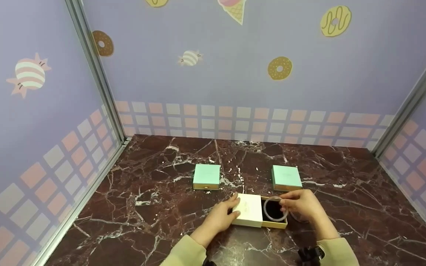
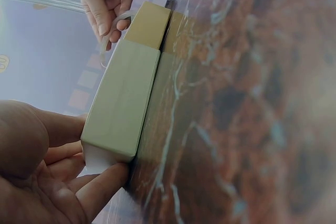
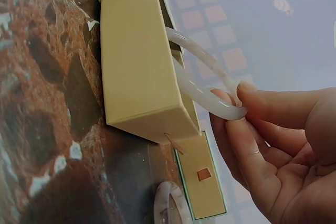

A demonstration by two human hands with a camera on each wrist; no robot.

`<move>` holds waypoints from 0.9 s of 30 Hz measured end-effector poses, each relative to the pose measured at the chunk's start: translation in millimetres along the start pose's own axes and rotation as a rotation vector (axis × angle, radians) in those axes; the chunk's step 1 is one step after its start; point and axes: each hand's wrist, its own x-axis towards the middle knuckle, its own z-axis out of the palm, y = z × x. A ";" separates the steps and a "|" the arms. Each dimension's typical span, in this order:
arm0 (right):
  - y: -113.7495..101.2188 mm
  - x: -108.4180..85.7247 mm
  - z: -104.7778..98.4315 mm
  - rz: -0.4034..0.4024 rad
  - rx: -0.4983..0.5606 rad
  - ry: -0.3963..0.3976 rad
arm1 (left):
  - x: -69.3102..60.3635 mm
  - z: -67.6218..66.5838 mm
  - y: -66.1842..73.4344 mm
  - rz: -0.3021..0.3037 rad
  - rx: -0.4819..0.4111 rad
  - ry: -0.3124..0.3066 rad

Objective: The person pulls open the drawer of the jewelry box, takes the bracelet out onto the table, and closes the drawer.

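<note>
A cream slide-out box lies on the table, its yellow drawer pulled out to the right with a dark inside. At the sleeve's left end, my left hand grips it between thumb and fingers, seen close in the left wrist view. My right hand pinches a whitish translucent bangle by its edge with thumb and fingers. The bangle tilts, its far part down inside the drawer. A second pale bangle lies on the table beside the drawer's end.
Two mint-green boxes stand behind the cream one: the left box and the right box, the latter close behind my right hand. Lilac panels with a checked band enclose the dark red marble table.
</note>
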 end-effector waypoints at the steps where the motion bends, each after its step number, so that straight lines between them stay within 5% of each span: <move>1: 0.7 0.2 -0.3 0.010 0.015 -0.001 | -0.1 -0.1 0.1 0.000 -0.001 0.000; 27: 11.1 4.8 -8.5 0.050 0.223 -0.098 | -2.0 -0.5 1.3 0.007 -0.029 -0.009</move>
